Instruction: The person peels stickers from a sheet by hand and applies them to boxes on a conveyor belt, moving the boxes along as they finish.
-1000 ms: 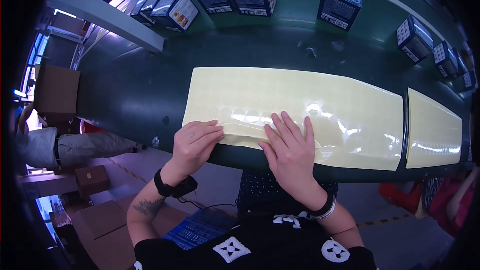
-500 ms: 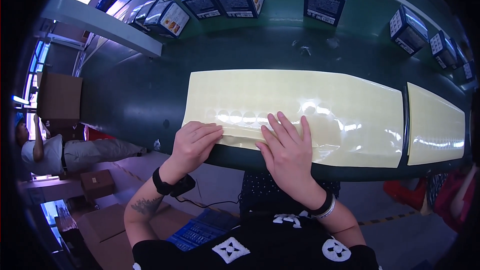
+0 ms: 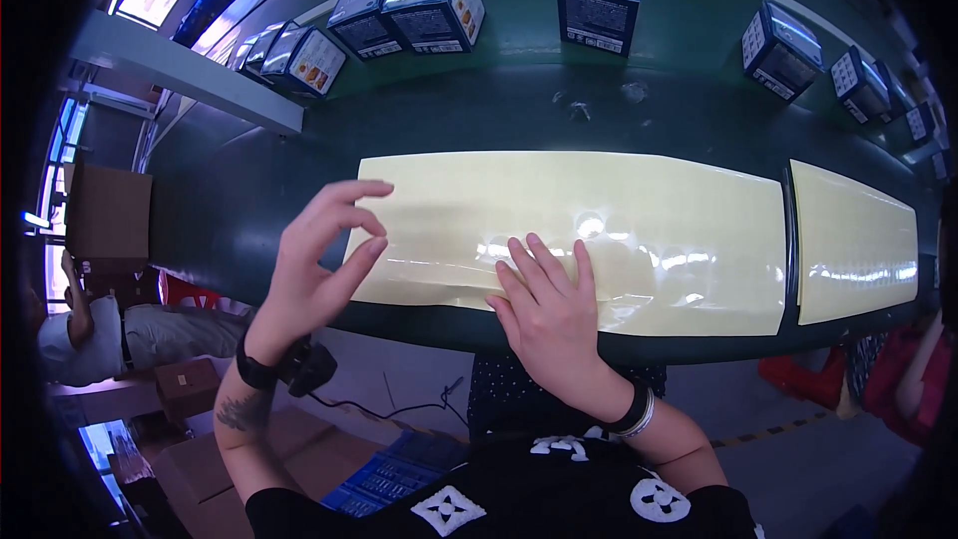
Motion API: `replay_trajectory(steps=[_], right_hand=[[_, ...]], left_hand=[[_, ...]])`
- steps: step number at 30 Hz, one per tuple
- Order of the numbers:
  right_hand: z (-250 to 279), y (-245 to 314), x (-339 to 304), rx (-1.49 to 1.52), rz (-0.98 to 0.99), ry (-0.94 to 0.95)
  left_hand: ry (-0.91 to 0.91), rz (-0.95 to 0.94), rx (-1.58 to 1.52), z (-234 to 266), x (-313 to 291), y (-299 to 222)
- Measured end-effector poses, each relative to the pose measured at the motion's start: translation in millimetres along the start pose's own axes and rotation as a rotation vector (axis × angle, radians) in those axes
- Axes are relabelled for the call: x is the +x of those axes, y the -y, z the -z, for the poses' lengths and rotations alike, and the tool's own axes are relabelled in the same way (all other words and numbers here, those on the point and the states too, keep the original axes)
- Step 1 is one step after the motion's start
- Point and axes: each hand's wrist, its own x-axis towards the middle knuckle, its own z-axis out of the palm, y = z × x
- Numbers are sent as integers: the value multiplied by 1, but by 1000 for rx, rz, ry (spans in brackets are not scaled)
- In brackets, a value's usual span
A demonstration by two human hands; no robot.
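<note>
A long pale-yellow glossy sheet with faint rows of round clear stickers lies on the dark green table in front of me. My right hand rests flat on its front middle, fingers spread and pointing away. My left hand is raised over the sheet's left end. Its index finger stretches out apart from the thumb, while another fingertip curls close to the thumb tip. I make out nothing held there, though something thin and clear would be hard to see. Under the right hand, the sheet is slightly rippled and shiny.
A second yellow sheet lies to the right, beyond a dark seam. Blue boxes stand spaced along the table's far side. A grey metal post reaches in at the left. A cardboard box and another person are at the far left.
My left hand has let go of the sheet's front edge and lifted up and left. The raised edge has settled lower. My right hand stays pressed on the sheet.
</note>
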Motion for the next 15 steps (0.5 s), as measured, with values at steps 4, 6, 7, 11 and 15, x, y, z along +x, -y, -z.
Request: replay_trajectory(steps=[4,6,7,11,15], right_hand=[[0,-7,-4,-4,-11,-15],[1,-9,-5,-12,-12,-25],[2,-10,-6,-10,-17,-25],[3,-6,-8,13,-8,-25],[2,-11,-8,8,-17,-27]], left_hand=[[98,-282,79,-12,109,-6],[89,-386,109,-35,164,4],[70,-431,147,-48,191,9],[9,-426,224,-81,251,36],[-79,-445,192,-98,276,46]])
